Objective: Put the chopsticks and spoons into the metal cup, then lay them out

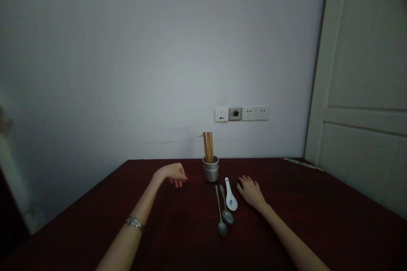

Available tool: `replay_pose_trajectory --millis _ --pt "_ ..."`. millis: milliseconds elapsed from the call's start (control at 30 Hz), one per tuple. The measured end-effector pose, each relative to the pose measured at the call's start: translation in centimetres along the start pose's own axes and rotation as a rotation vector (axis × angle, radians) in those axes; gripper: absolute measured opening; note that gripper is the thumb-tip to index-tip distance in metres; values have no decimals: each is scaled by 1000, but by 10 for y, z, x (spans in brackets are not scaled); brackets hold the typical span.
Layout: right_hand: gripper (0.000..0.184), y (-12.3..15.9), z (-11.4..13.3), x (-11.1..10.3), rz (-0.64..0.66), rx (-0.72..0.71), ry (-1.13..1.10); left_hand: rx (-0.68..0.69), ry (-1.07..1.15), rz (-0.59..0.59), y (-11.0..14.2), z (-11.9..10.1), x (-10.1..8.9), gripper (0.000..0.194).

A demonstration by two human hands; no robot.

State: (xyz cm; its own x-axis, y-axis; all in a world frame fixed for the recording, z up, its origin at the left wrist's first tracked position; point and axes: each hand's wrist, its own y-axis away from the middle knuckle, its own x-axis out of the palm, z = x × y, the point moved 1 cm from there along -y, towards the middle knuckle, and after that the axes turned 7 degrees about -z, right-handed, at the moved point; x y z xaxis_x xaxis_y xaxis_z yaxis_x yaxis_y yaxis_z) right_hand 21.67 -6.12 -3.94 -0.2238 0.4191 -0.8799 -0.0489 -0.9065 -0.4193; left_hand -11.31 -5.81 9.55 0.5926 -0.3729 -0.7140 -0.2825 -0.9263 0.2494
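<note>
My left hand [174, 174] hangs just above the dark red table [178, 228], wrist bent and fingers drooping loosely apart, holding nothing; a silver bracelet sits on that forearm. It is left of a metal cup [211, 169] holding wooden chopsticks [207, 147]. My right hand [250, 191] lies flat on the table with fingers spread, empty, just right of a white ceramic spoon [231, 197]. Two metal spoons [223, 214] lie side by side in front of the cup, bowls toward me.
A plain white wall with a row of sockets [241, 114] stands behind the table. A white door [365, 93] is at the right. A thin pale strip [302, 163] lies at the table's far right edge.
</note>
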Motion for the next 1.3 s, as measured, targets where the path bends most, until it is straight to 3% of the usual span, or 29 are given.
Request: replay_pose_trajectory --millis 133,233,367,500,633,833,1300 --pt "46 1 2 -3 -7 -6 -13 134 33 109 0 -17 32 15" --pt "46 1 3 -3 6 3 -23 166 14 73 -10 -25 65 12" --pt "47 1 3 -3 21 14 -11 122 -95 -137 -21 -35 107 13" --pt "46 1 3 -4 3 -3 -2 79 -332 -420 -23 -43 131 11" --pt "46 2 4 -5 3 -1 -8 91 -420 -549 -22 -48 141 13" --pt "46 1 2 -4 -5 2 -8 40 -406 -414 -24 -49 146 16" --pt "46 0 1 -1 -8 -1 -6 73 -433 -378 -22 -51 162 23"
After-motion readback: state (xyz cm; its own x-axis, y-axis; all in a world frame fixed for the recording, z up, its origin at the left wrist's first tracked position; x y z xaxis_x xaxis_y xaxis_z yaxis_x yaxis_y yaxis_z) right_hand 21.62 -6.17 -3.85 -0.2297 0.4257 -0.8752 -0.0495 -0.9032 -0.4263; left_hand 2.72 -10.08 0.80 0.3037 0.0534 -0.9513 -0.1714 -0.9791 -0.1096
